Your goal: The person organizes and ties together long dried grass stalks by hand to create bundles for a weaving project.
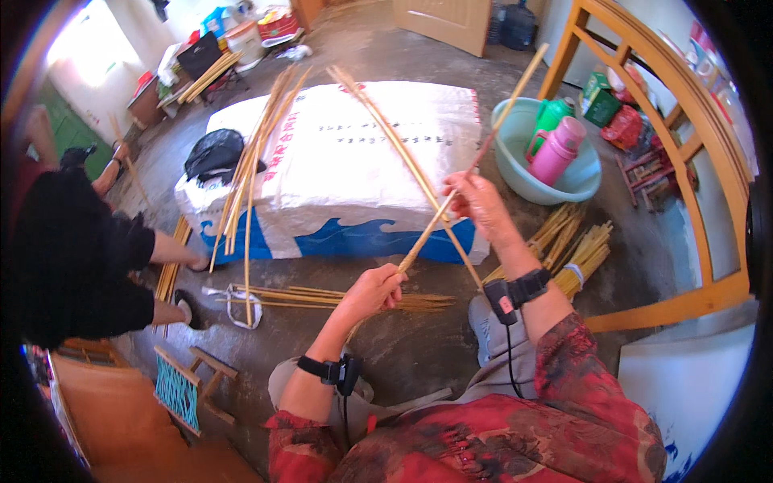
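Over the dark grey floor (411, 342) and a broad white plastic sack (338, 173), a long, thin, straw-coloured woody stick (419, 244) slants away toward the right. My left hand (374, 291) is closed around its lower part; my right hand (477, 201) pinches it nearer the far tip.

A low, flat-topped mound covered in white sheeting (338, 181) with a blue wave band along its near side carries a fan of long yellowish sticks (259, 153), a crumpled black bag (214, 154) beside them, and more sticks (388, 138) slanting across its right half. The grey floor (411, 342) bears tied stick bundles (592, 251), a pale teal basin (522, 179) and a blue-webbed stool (177, 390).
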`<move>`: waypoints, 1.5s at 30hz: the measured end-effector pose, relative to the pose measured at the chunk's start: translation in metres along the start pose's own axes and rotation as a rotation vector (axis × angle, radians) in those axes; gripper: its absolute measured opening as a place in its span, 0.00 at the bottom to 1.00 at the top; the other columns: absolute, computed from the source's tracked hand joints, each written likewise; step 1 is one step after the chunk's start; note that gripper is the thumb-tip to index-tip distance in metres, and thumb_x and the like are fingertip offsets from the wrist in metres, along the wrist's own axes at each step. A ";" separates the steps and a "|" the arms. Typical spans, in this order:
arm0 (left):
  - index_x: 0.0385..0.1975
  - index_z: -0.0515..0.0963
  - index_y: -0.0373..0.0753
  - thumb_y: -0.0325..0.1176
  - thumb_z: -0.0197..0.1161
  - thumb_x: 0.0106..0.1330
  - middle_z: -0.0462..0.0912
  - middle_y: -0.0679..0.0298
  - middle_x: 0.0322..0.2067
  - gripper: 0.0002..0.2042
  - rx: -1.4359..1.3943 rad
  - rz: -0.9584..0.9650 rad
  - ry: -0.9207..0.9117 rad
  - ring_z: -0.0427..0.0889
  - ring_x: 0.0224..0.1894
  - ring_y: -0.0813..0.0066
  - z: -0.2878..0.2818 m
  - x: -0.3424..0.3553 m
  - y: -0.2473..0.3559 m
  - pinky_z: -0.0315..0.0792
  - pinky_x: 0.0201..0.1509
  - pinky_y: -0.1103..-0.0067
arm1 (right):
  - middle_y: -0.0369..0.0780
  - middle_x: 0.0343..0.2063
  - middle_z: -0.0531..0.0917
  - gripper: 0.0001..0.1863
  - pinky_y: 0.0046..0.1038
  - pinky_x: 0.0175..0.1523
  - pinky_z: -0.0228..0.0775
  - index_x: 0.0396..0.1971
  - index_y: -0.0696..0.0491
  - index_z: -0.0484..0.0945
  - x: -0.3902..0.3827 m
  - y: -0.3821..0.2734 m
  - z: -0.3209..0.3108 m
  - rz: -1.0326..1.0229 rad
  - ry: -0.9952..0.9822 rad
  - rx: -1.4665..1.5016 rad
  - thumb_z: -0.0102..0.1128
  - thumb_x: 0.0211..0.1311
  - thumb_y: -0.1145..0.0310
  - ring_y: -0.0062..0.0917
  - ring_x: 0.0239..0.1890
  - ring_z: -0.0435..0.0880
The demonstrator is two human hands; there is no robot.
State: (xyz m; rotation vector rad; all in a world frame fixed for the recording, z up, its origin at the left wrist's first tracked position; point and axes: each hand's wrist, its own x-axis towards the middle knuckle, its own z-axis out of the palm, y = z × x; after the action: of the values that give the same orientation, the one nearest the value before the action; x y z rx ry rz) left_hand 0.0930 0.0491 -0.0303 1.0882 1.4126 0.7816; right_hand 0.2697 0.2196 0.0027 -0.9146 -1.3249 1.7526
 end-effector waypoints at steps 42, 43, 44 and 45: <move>0.27 0.67 0.35 0.36 0.49 0.61 0.72 0.53 0.26 0.09 0.726 0.285 0.398 0.72 0.32 0.52 -0.030 -0.003 0.006 0.65 0.32 0.65 | 0.40 0.20 0.74 0.13 0.23 0.27 0.66 0.27 0.59 0.73 -0.039 -0.009 -0.002 -0.322 -0.080 -1.007 0.51 0.57 0.63 0.22 0.19 0.74; 0.28 0.67 0.37 0.36 0.49 0.61 0.73 0.54 0.27 0.09 0.761 0.292 0.391 0.73 0.33 0.52 -0.034 -0.006 0.005 0.66 0.34 0.65 | 0.42 0.23 0.74 0.09 0.28 0.31 0.67 0.27 0.57 0.74 -0.043 -0.013 0.000 -0.461 0.006 -1.000 0.52 0.55 0.66 0.30 0.24 0.74; 0.29 0.68 0.38 0.36 0.49 0.61 0.74 0.55 0.27 0.08 0.796 0.306 0.387 0.73 0.34 0.53 -0.036 -0.008 0.007 0.67 0.35 0.65 | 0.44 0.26 0.75 0.06 0.32 0.35 0.67 0.28 0.56 0.74 -0.046 -0.018 0.000 -0.605 0.093 -0.992 0.53 0.53 0.69 0.38 0.29 0.75; 0.29 0.68 0.38 0.36 0.49 0.61 0.74 0.55 0.28 0.08 0.787 0.283 0.366 0.73 0.34 0.54 -0.038 -0.011 0.011 0.67 0.36 0.66 | 0.42 0.27 0.74 0.06 0.33 0.37 0.65 0.29 0.55 0.73 -0.050 -0.022 0.003 -0.594 0.166 -0.960 0.54 0.48 0.77 0.38 0.31 0.74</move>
State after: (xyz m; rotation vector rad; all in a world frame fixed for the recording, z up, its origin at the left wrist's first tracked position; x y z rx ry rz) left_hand 0.0574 0.0474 -0.0107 1.8444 1.9828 0.6460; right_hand 0.2942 0.1784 0.0298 -0.9625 -2.0822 0.5302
